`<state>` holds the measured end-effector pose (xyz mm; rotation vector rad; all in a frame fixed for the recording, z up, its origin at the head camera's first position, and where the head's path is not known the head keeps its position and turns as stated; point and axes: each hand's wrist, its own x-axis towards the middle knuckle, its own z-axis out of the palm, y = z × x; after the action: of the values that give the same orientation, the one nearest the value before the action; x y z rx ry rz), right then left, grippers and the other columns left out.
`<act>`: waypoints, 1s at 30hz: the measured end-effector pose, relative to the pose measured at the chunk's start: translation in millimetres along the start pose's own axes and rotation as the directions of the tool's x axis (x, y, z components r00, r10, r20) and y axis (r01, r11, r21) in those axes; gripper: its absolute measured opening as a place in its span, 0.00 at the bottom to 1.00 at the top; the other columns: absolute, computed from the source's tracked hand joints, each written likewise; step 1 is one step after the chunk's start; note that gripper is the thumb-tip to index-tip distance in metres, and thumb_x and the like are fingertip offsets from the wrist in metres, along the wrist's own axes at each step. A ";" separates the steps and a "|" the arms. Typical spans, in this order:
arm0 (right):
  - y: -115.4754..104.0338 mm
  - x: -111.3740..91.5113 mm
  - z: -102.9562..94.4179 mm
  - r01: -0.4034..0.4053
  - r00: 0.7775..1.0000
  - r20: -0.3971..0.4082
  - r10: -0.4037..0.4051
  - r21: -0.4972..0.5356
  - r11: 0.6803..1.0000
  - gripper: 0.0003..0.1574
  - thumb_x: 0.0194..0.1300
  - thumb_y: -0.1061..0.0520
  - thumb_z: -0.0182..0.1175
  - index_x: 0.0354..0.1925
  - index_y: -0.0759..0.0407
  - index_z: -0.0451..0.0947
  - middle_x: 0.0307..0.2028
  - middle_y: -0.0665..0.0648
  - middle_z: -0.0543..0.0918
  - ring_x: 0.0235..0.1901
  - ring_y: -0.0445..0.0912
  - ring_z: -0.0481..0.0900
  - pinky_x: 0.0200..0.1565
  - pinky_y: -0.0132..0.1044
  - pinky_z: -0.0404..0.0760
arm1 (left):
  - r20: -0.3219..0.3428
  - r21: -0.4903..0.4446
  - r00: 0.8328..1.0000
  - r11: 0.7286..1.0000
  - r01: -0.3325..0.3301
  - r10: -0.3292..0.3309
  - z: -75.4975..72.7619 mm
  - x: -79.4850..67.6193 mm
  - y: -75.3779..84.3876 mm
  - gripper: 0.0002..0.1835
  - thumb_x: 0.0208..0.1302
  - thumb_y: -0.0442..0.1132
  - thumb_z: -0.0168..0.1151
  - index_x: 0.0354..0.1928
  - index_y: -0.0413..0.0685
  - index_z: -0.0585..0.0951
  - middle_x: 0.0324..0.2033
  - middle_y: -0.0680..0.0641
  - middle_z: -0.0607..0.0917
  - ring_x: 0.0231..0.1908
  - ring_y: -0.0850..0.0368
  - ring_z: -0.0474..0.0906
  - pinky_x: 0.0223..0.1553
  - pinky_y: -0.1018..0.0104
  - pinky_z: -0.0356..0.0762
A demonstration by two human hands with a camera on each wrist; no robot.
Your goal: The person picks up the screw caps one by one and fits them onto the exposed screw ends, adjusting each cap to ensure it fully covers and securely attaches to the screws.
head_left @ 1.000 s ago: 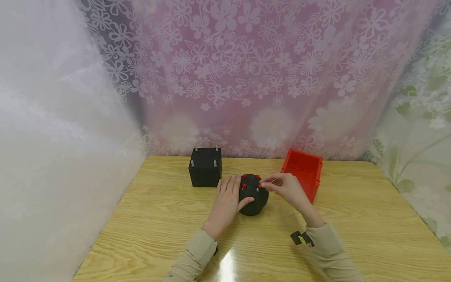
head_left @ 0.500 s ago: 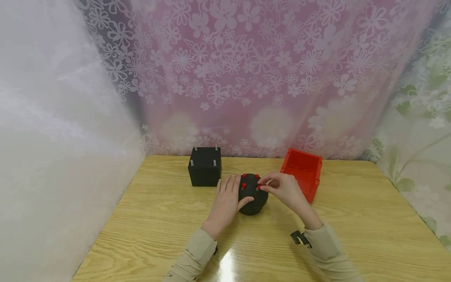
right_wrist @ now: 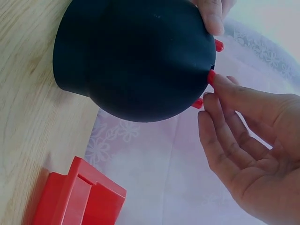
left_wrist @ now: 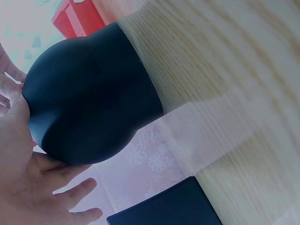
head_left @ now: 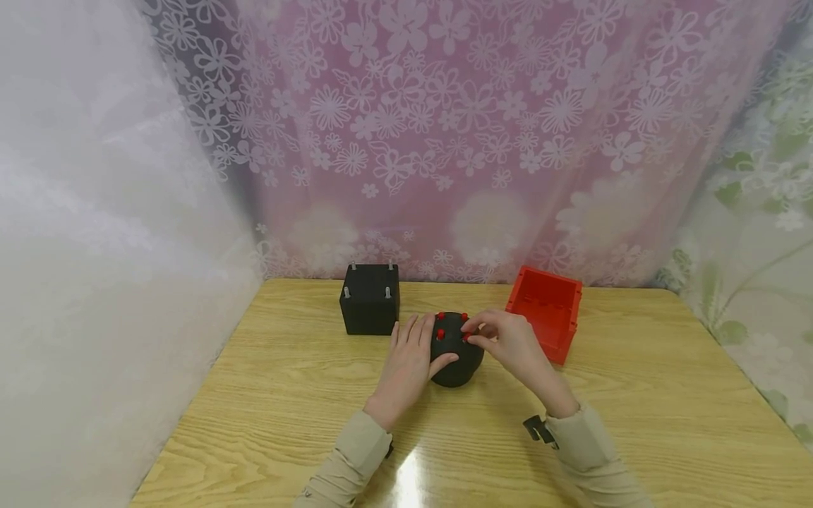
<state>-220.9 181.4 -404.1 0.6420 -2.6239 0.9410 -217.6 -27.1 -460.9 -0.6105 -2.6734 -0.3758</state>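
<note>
A black rounded block (head_left: 454, 367) with a narrower base stands on the table, small red caps (head_left: 441, 334) on its top. My left hand (head_left: 406, 363) rests against its left side, fingers straight and thumb across the front. At the front right of the top, my right hand (head_left: 511, 343) pinches a red cap (right_wrist: 211, 77) between thumb and fingers. The right wrist view shows this cap against the block's top, with other red caps on either side. Fingers partly hide the pinched cap in the head view.
Behind and left stands a black box (head_left: 370, 310) with upright metal pins (head_left: 387, 292) at its top corners. An open red bin (head_left: 546, 310) lies to the right behind my right hand. The wooden table (head_left: 286, 395) meets a flowered curtain (head_left: 406, 176) at the back.
My right hand has shifted slightly left and brought the red cap over the front right metal pin, which showed bare a second ago. The left hand and the block keep their places.
</note>
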 end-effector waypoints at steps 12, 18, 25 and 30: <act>3.4 2.0 1.4 0.095 0.995 0.005 -0.095 0.064 0.993 0.16 0.53 0.67 0.76 0.40 0.54 0.87 0.37 0.51 0.88 0.32 0.46 0.88 0.38 0.41 0.88 | -0.014 0.015 1.000 1.000 -0.008 0.008 0.6 -0.3 -0.3 0.45 0.69 0.68 0.51 0.76 0.42 0.63 0.69 0.42 0.73 0.72 0.45 0.65 0.72 0.42 0.60; 3.3 1.8 1.7 0.111 0.994 -0.001 -0.111 0.048 0.993 0.17 0.52 0.68 0.77 0.40 0.54 0.87 0.38 0.52 0.89 0.32 0.46 0.88 0.38 0.41 0.88 | -0.029 0.003 0.999 1.000 -0.012 0.012 2.2 0.2 -1.1 0.45 0.69 0.68 0.52 0.75 0.42 0.63 0.68 0.42 0.73 0.71 0.45 0.65 0.72 0.41 0.60; 2.3 1.0 -1.8 0.105 0.994 0.007 -0.106 0.046 0.993 0.20 0.52 0.68 0.77 0.43 0.53 0.87 0.40 0.52 0.88 0.33 0.45 0.88 0.38 0.43 0.88 | -0.033 0.011 0.999 1.000 -0.019 0.020 3.9 0.1 -1.4 0.45 0.69 0.68 0.52 0.75 0.42 0.64 0.68 0.42 0.73 0.71 0.45 0.65 0.72 0.41 0.61; 0.8 0.8 -6.8 0.127 0.987 -0.105 -0.124 0.019 0.992 0.17 0.53 0.65 0.77 0.41 0.52 0.88 0.39 0.51 0.89 0.31 0.44 0.87 0.34 0.44 0.87 | -0.030 0.006 0.999 1.000 -0.017 0.018 3.5 0.0 -1.3 0.45 0.69 0.68 0.52 0.75 0.42 0.64 0.68 0.42 0.73 0.71 0.44 0.65 0.72 0.41 0.61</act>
<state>-221.2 186.1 -399.2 0.7347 -2.4530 0.9454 -219.3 -27.1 -464.3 -0.6212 -2.6383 -0.3688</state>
